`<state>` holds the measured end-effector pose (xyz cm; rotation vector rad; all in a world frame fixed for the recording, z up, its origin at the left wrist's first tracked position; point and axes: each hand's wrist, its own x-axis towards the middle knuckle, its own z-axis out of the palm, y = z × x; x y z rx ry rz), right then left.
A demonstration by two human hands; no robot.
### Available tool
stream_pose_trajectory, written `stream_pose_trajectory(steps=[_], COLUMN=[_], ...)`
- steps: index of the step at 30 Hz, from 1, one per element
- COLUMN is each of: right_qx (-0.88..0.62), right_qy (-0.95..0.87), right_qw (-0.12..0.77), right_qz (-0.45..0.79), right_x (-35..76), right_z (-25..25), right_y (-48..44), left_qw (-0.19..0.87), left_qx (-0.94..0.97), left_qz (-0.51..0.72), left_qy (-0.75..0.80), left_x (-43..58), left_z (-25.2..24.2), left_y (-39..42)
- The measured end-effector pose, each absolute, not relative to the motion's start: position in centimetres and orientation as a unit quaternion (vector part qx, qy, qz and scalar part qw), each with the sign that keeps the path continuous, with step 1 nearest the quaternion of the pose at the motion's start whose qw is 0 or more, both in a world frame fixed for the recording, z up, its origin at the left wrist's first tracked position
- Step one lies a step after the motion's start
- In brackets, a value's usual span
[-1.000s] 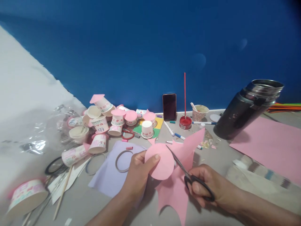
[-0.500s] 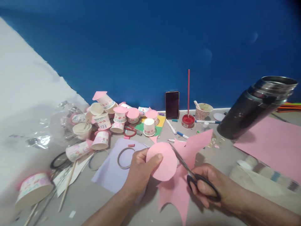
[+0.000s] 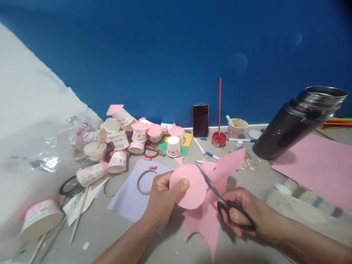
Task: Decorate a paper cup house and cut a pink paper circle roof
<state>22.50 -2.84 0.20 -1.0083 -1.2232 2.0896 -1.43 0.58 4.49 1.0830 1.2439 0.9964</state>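
A round pink paper disc [image 3: 191, 189] is pinched in my left hand [image 3: 165, 194], the thumb lying on its face. My right hand [image 3: 244, 212] has its fingers in the black handles of a pair of scissors [image 3: 211, 185]. The blades point up and left, close to the disc's upper right edge, and look closed or nearly so. Beneath the disc and scissors lies a pink paper offcut [image 3: 202, 223] with curved cut edges and pointed corners. A lilac sheet [image 3: 129, 198] with a roll of tape [image 3: 139, 182] on it is left of my left hand.
Decorated paper cups [image 3: 118, 161], several with pink paper tops, crowd the left. At the back stand a phone [image 3: 200, 121], a red paint pot [image 3: 219, 140] and a patterned cup [image 3: 236, 129]. A large dark flask [image 3: 291, 128] and a pink sheet [image 3: 316, 165] are on the right.
The view has shifted slightly. Both hands still hold the disc and the scissors, with little visible change between them.
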Motion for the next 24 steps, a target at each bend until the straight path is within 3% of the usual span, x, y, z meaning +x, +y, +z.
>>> stream_pose_trajectory(steps=[24], right_qx=[-0.390], right_qy=[-0.487], right_qw=[0.234], right_qz=[0.745], right_x=[23.04], right_z=[0.72], right_y=[-2.56], left_qw=[0.601], left_qx=[0.457], left_qz=[0.421], left_qy=[0.502], left_x=[-1.79], left_z=[3.98], left_y=[1.02])
